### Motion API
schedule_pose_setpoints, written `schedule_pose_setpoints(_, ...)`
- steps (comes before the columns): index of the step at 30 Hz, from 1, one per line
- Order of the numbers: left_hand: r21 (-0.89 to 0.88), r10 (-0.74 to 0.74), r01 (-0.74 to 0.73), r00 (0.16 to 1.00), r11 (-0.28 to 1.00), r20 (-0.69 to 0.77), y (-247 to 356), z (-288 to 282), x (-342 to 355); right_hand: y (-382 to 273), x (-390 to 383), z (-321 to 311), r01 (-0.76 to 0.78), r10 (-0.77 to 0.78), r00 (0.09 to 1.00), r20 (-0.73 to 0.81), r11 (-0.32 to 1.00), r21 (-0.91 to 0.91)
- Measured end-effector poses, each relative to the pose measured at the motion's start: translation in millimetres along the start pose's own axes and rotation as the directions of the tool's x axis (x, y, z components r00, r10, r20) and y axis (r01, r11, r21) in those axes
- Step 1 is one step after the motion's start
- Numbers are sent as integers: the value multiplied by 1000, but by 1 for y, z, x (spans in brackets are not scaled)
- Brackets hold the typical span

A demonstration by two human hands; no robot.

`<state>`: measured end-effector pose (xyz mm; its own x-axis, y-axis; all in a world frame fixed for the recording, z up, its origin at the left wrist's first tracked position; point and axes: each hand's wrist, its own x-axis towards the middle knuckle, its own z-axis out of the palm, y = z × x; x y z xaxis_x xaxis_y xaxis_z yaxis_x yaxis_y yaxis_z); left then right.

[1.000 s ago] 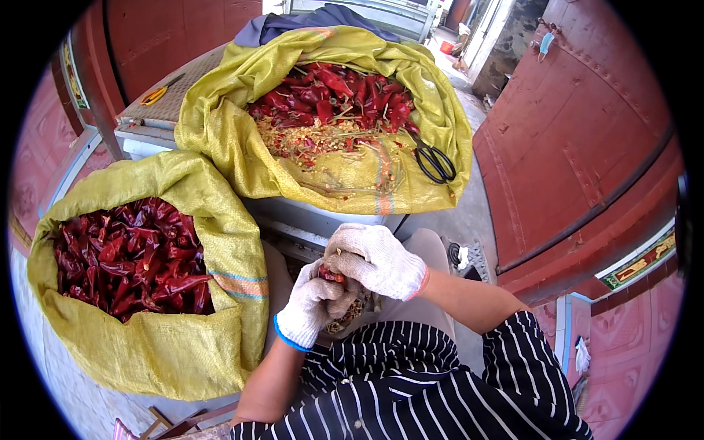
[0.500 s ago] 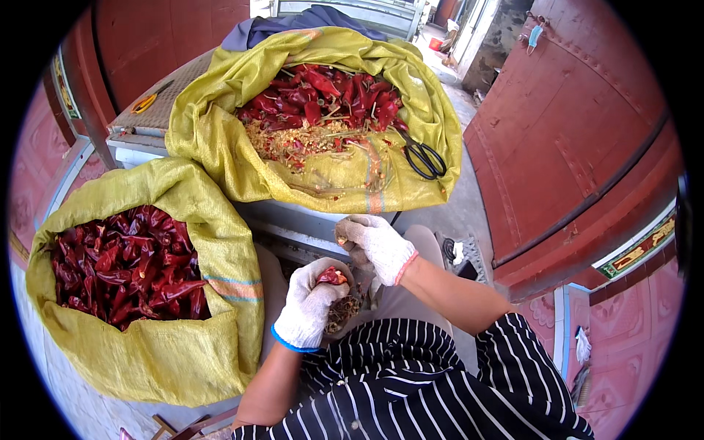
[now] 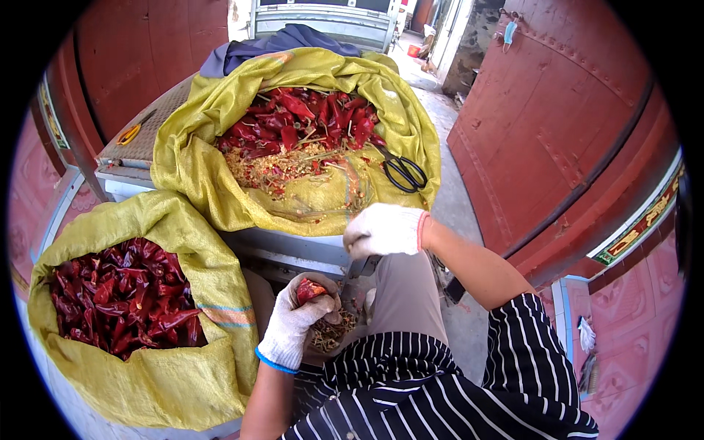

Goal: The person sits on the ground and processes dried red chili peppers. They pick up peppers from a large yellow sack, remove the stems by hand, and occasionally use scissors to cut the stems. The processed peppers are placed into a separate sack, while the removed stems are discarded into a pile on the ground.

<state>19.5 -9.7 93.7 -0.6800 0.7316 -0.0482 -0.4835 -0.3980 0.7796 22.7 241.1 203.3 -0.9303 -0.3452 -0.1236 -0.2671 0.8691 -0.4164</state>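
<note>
My left hand (image 3: 284, 323), in a white knit glove with a blue cuff, is closed around a dried red chili pepper (image 3: 312, 291); the pepper's open end faces up. To its right and farther forward, my right hand (image 3: 386, 229) wears a similar glove with a red cuff. Its fingers curl downward at the near edge of the far yellow woven sack (image 3: 279, 214), and whatever they hold is hidden. Red chilies with stems (image 3: 297, 110) lie in that sack behind a scatter of seeds and stem bits (image 3: 275, 167). Black-handled scissors (image 3: 402, 173) rest on its right side.
Another yellow sack (image 3: 183, 378) at the left holds many dried red chilies (image 3: 121, 293). Stem scraps (image 3: 328, 334) lie low between my legs. Orange-handled scissors (image 3: 129, 134) sit on the table (image 3: 117, 155). A red metal door (image 3: 543, 125) stands at the right.
My right hand has moved away from my left hand and turned its back upward. My left hand still grips the chili pepper. The whole view has shifted slightly.
</note>
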Motion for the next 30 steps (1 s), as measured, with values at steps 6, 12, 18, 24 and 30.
schedule_pose_setpoints(6, -155, 11, -20, 998, 988, -60, -5, -3, 2, 79, 34, -32, -305, 293, 832, -472, 951, 53)
schedule_pose_setpoints(12, -172, 17, -22, 999, 985, -30, -6, -6, 2, 111, 77, -43, -103, 747, 664, 35, 46, 994)
schedule_pose_setpoints(18, -164, -26, 16, 998, 986, -58, -1, 0, 2, 117, 72, -41, 53, 699, 714, 37, -106, 993)
schedule_pose_setpoints(24, -294, 42, -88, 987, 952, -158, -2, -20, -1, 0, 18, 15, -34, 609, 779, -149, 278, 960)
schedule_pose_setpoints(30, -240, 121, -189, 954, 952, -273, 4, -6, 15, -66, -26, 74, -234, 467, 880, -84, 582, 779)
